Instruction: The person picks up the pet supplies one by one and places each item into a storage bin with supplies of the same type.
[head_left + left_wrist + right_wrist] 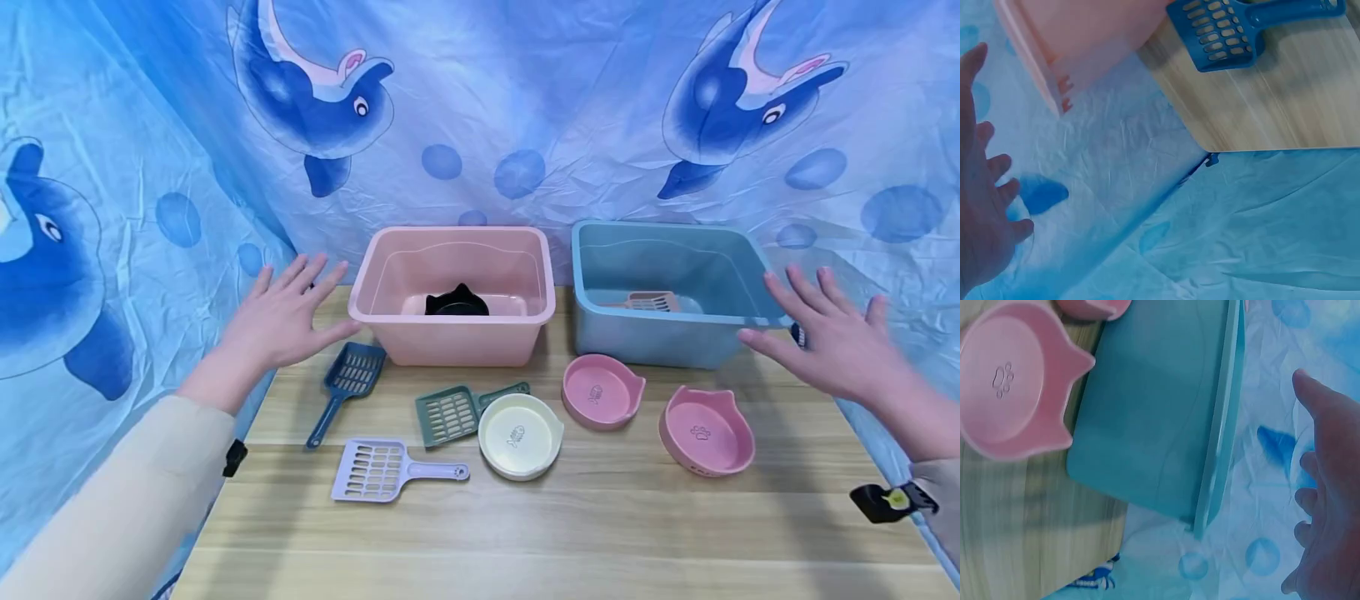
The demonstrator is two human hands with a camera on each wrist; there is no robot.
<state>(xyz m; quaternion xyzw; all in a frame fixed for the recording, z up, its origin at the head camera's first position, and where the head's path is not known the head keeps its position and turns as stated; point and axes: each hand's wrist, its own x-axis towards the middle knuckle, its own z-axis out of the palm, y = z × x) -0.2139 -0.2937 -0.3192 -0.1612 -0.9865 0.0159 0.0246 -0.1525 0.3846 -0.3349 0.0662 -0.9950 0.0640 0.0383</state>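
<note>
My left hand is raised with fingers spread, left of the pink litter box, and holds nothing. Inside that box sits a black cat-eared bowl. My right hand, also spread and holding nothing, hovers by the right end of the blue litter box, which contains a pinkish-beige litter scoop. The dark blue litter scoop lies on the table below my left hand. Nearest my right hand on the table is a pink cat-eared bowl with a paw print.
A green litter scoop has its handle behind a cream bowl. In front lies a lavender litter scoop. Another pink bowl stands before the blue box. A blue dolphin-print curtain hangs behind the wooden table.
</note>
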